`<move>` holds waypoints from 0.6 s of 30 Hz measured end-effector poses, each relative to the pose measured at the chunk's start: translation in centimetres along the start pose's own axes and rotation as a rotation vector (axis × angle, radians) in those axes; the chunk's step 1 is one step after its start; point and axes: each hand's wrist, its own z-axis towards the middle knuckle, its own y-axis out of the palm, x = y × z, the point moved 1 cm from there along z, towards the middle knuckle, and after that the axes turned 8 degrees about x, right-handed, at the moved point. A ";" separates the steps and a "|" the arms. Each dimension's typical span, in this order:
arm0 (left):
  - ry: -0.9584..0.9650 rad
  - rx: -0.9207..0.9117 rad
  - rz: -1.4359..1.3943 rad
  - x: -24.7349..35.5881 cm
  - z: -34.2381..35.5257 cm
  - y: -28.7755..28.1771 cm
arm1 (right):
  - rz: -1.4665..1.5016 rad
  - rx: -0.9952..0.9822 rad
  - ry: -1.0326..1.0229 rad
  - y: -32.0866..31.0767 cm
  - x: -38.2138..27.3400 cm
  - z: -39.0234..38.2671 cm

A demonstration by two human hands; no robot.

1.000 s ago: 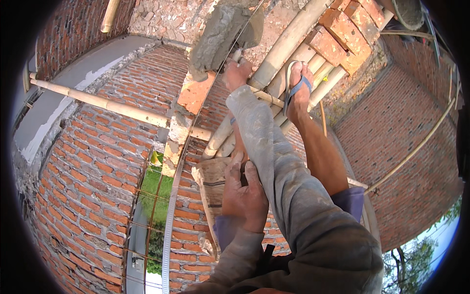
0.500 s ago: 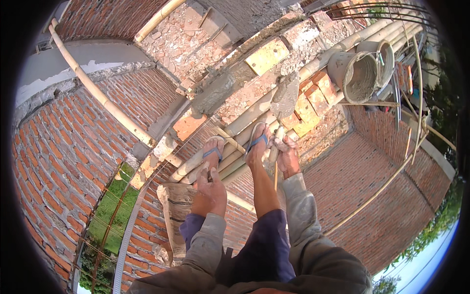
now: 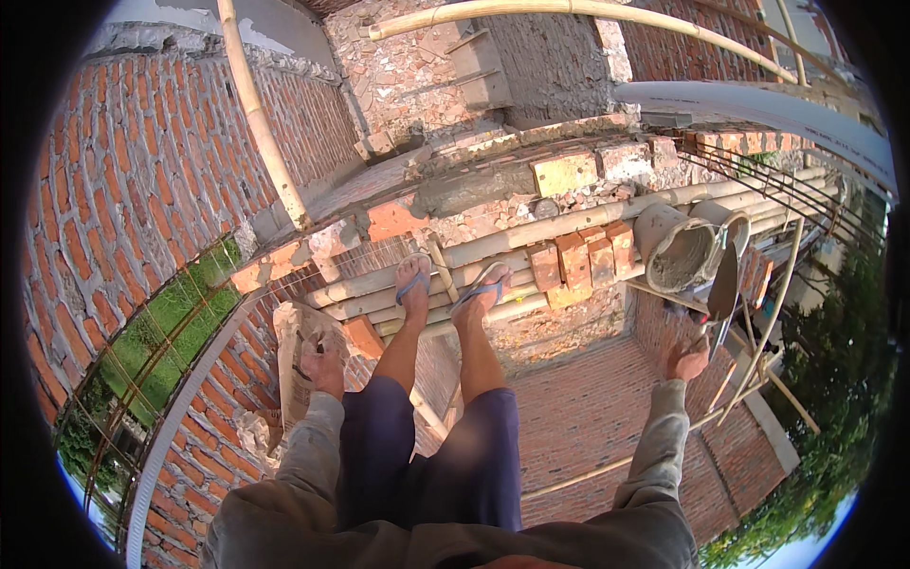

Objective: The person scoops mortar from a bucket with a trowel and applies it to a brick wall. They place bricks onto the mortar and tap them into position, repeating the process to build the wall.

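Our right hand is wrapped around the handle of the trowel, its blade near the mortar bucket. Stiff and probably light, it is best gripped there. Our left hand looks empty, fingers loosely parted.

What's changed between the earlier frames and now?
The right hand swung right from the mortar bed, carrying the trowel out by the buckets; the left hand shifted left, from over the left leg to beside it. The trowel stayed gripped, the feet on bamboo poles.
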 end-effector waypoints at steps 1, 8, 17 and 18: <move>0.045 -0.011 0.142 -1.9 0.0 -1.4 | 0.124 -0.057 0.021 -1.6 -1.5 0.8; 0.070 -0.160 0.469 -11.2 -5.8 -7.7 | 0.339 -0.279 -0.591 -4.2 -22.2 8.5; 0.032 0.012 0.276 -13.0 -13.0 -4.0 | 0.162 -0.248 -1.481 14.1 -54.7 11.9; 0.034 0.059 0.235 -14.1 -14.1 -3.6 | 0.164 -0.239 -1.548 16.6 -57.7 11.1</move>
